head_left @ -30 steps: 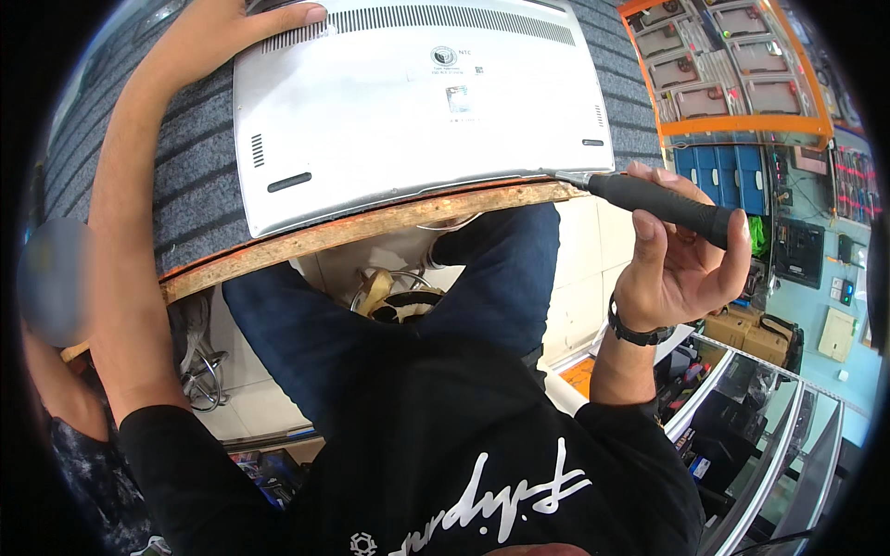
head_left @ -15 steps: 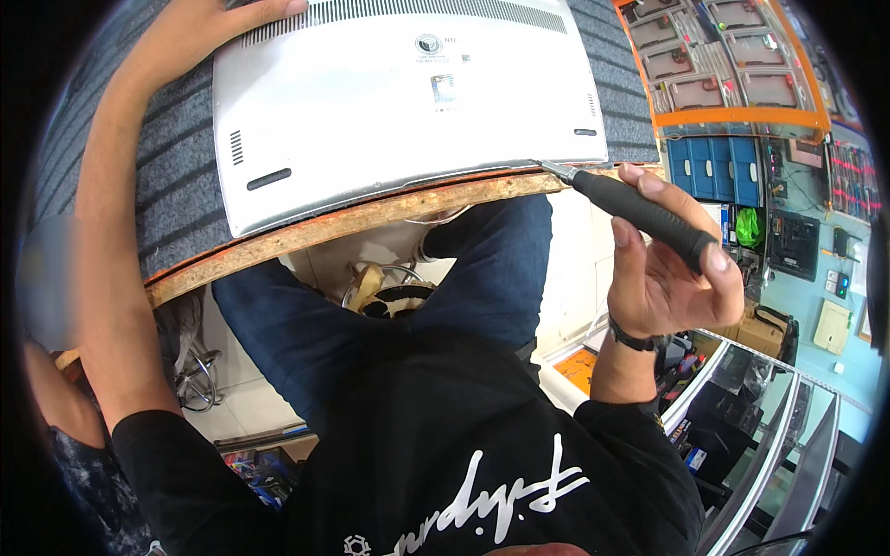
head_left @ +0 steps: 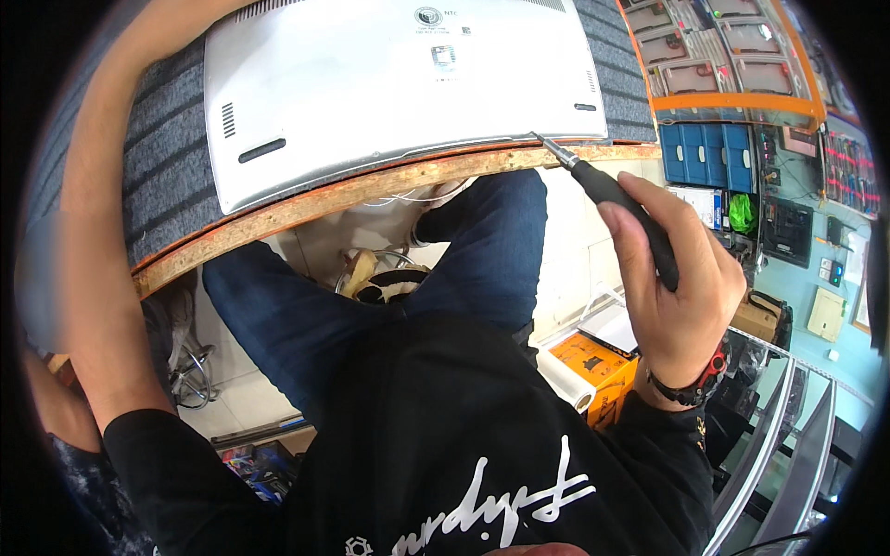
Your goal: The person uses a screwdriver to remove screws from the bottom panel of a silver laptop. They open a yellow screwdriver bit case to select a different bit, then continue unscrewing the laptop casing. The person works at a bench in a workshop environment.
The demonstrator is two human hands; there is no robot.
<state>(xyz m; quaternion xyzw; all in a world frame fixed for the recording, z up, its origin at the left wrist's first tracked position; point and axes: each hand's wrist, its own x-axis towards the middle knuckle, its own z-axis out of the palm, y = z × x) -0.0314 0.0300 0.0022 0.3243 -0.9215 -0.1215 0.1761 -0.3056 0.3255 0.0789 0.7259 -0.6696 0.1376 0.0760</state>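
Observation:
A silver-white laptop [head_left: 399, 88] lies bottom up on the bench, its vents and dark rubber feet showing. My right hand [head_left: 681, 269] is closed round the black handle of a screwdriver [head_left: 607, 190]. The metal tip touches or nearly touches the laptop's near edge, right of the middle; which of the two I cannot tell. At the laptop's far left corner, my left hand [head_left: 190, 20] lies with its thumb stretched toward the vent. The picture's upper edge cuts off its other fingers.
A grey striped mat [head_left: 171, 139] covers the bench, whose bare wooden edge [head_left: 426, 174] runs before my lap. Orange-framed cases [head_left: 732, 102], blue drawers [head_left: 709, 156] and shelving stand to the right. Another person's arm [head_left: 57, 398] is at the far left.
My right hand has turned from palm up to back up round the screwdriver, its tip still by the laptop's edge. The whole view has shifted, so the laptop sits higher in it.

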